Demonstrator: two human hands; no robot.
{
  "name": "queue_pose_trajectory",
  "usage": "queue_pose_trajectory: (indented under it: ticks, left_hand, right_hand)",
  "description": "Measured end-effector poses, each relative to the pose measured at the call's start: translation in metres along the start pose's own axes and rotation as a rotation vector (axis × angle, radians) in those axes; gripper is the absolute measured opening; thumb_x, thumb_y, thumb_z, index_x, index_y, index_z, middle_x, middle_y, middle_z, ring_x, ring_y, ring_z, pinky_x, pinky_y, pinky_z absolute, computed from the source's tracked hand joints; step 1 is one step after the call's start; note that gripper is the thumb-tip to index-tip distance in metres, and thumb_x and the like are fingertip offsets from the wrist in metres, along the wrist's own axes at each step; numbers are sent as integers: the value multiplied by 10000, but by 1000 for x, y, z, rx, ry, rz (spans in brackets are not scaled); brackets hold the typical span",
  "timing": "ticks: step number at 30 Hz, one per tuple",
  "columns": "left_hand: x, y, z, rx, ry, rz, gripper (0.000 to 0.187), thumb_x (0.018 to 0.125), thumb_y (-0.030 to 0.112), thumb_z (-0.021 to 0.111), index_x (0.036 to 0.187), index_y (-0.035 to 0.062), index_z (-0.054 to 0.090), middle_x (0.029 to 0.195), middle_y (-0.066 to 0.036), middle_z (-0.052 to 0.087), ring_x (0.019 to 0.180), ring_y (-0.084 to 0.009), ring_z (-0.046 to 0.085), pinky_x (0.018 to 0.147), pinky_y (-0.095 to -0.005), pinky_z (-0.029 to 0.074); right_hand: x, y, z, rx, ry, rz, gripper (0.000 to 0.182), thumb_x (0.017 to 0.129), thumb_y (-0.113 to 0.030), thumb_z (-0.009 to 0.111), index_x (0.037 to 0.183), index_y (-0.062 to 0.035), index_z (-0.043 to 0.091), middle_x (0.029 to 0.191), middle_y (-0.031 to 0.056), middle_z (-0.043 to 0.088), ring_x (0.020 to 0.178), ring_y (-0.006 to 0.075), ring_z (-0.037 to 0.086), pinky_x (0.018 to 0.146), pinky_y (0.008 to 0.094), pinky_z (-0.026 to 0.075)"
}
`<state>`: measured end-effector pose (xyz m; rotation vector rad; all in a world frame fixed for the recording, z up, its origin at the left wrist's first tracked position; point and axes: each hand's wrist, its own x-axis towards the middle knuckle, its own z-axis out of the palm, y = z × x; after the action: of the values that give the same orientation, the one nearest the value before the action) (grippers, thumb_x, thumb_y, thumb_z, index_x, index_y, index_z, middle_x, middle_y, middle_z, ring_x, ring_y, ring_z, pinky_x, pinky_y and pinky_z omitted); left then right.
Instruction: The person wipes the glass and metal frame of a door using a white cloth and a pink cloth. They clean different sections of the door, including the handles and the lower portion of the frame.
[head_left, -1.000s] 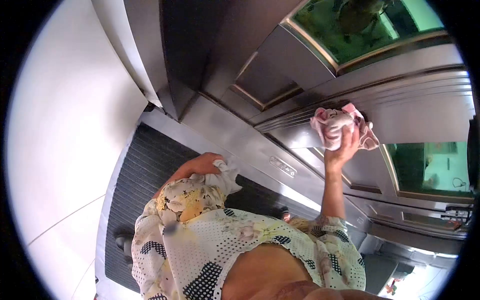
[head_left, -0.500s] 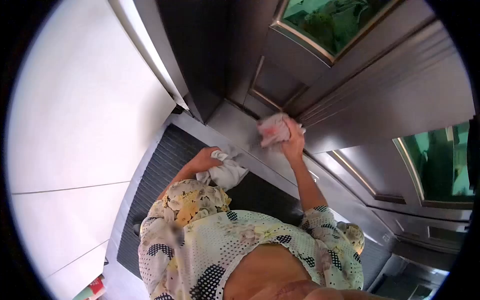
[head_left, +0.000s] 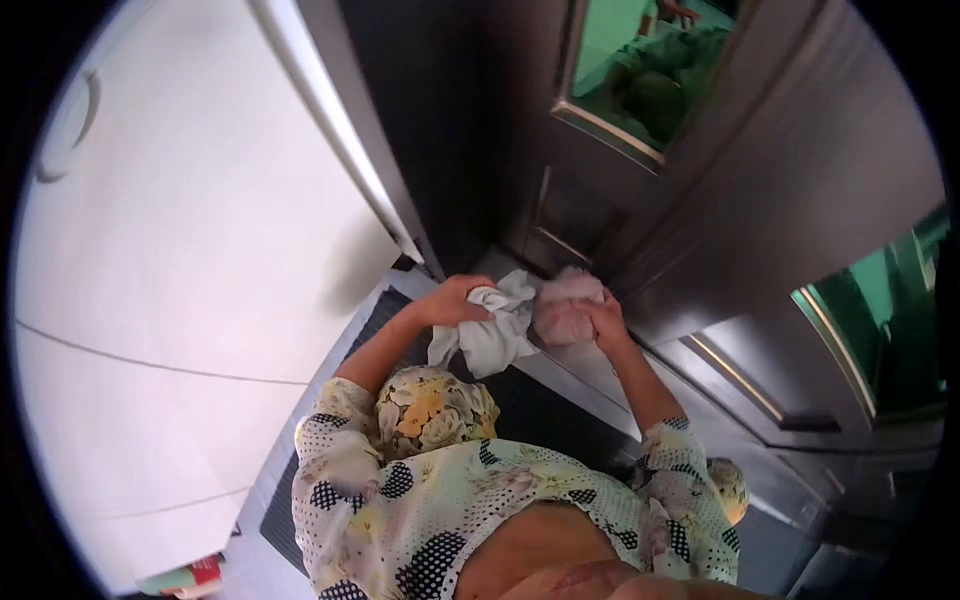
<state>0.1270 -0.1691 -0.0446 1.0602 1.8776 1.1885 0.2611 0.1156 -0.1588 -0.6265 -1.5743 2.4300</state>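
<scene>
My left hand [head_left: 455, 302] is closed round a bunched pale grey cloth [head_left: 490, 335], whose loose folds hang below the fingers. Beside it, my right hand [head_left: 604, 320] grips a crumpled pinkish cloth [head_left: 568, 308]. The two cloths are side by side in front of my knees, close to the foot of a dark door [head_left: 585, 215] with gold-edged panels. Fingertips of both hands are partly hidden by the fabric.
On the left stands a large white cabinet [head_left: 190, 250] with a curved handle. A dark ribbed mat [head_left: 545, 405] lies under me. Green-tinted glass panes [head_left: 650, 80] are set in the door. Something red and green [head_left: 195, 577] lies at the lower left.
My left hand has moved up and to the right with the grey cloth, nearing the other one. My right hand has come slightly down with the pinkish cloth. The view has shifted.
</scene>
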Motion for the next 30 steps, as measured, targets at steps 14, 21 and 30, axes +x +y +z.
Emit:
queue_pose_trajectory:
  ticks: [14,21,30]
  left_hand:
    - [-19,154,82,26,-524,97,338,811,42,703,1132,42,598,1026,-58,657,920,-101,624,785,-285,517]
    - [-35,117,66,371,-453,239,358,786,105,663,1123,27,572,1034,-173,627,982,-326,610,830,-394,476]
    - [-27,79,39,396,-539,328,410,763,115,697,1134,9,562,1058,-199,596,1012,-385,577,857,-446,459]
  right_hand:
    - [-40,-31,45,133,-249,-474,435,882,-63,608,1303,-58,498,1270,90,557,1198,233,528,1022,385,437]
    - [-35,-123,111,322,-260,-242,591,819,34,625,1373,-55,437,1307,91,535,1222,215,507,1028,371,430]
    - [-16,-330,320,-390,-266,-1575,694,767,-126,748,1370,-39,416,1305,122,515,1193,277,515,1002,396,421]
